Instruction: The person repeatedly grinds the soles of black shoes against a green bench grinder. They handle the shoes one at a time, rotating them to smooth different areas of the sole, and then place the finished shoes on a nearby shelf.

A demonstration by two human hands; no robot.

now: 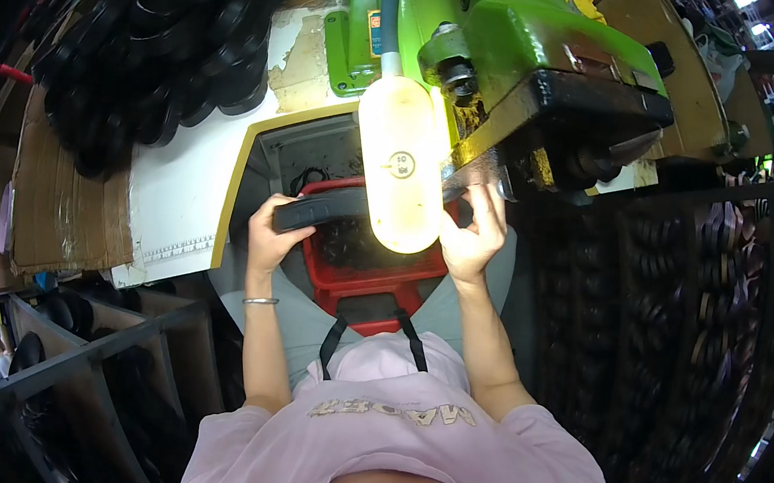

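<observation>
Hands are working at a green machine (521, 39). Left hand (267, 234) is clamping fingers and thumb around the near end of a black shoe sole (320, 208), holding it level over a red crate (374, 278). Right hand (472, 236) is reaching up under the machine head, fingers curled; a glowing lamp (402, 163) is hiding the sole's far end, so its grip cannot be told. Sole is probably light, flexible rubber; both ends are the safest holds.

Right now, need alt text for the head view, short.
A seated person holds a black shoe sole in both hands, left hand on its end, right hand near a green machine, behind a glowing work lamp. A red bin sits below; black soles are piled at left.
</observation>
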